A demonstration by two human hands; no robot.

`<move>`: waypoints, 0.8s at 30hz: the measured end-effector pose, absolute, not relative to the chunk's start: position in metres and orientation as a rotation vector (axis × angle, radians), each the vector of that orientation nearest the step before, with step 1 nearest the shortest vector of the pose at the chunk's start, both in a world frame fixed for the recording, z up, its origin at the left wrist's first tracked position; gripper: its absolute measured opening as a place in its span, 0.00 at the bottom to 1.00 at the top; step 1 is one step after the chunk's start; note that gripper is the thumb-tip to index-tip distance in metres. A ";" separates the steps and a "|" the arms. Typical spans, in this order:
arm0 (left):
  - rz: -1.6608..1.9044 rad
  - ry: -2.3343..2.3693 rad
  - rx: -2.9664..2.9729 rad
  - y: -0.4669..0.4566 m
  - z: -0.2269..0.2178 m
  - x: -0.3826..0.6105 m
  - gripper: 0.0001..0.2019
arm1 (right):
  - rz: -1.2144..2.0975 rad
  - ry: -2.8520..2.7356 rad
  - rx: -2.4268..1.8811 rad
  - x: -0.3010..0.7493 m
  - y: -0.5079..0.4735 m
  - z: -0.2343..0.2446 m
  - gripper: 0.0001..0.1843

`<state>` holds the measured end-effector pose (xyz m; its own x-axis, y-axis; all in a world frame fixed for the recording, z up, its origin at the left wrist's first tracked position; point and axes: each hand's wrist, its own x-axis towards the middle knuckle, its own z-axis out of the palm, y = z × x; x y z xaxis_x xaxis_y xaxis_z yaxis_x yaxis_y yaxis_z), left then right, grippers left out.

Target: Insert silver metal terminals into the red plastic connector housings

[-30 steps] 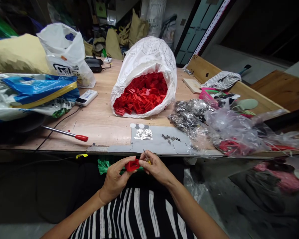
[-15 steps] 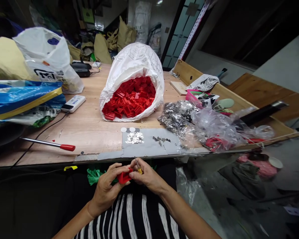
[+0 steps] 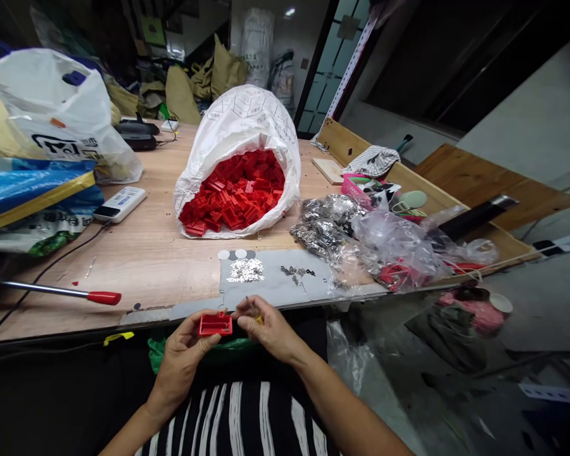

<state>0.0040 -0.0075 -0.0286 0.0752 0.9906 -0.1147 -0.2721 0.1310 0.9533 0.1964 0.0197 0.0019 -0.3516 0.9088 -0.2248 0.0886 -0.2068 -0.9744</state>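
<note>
A wooden table point(image 3: 171, 269) carries a white sack point(image 3: 263, 114) of red parts point(image 3: 242, 190). In front of the sack, off the table, the left hand point(image 3: 180, 354) and right hand point(image 3: 272, 330) are close together, pinching, respectively, an open red box point(image 3: 215, 325) and a small yellow-handled tool point(image 3: 259, 320).

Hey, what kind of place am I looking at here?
Likely a small workshop: a white sack lies open, full of red parts, small metal pieces lie heaped on a grey sheet, and the left hand holds a red casing.
</note>
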 end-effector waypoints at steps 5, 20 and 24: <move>1.226 1.075 0.820 -0.003 -0.029 0.001 0.17 | 0.641 -1.890 -1.643 0.226 0.060 0.012 0.04; 1.237 1.189 1.018 0.002 -0.021 0.003 0.16 | 0.329 -2.097 -1.899 0.221 0.093 0.006 0.03; 1.241 1.158 0.987 0.003 -0.021 0.005 0.15 | 0.666 -1.952 -1.616 0.219 0.081 0.007 0.05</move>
<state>0.0046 0.0031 -0.0206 -0.0332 0.9939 -0.1053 -0.1738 0.0980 0.9799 0.2194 0.0811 0.0073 -0.1570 0.9845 0.0788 0.7312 0.1695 -0.6608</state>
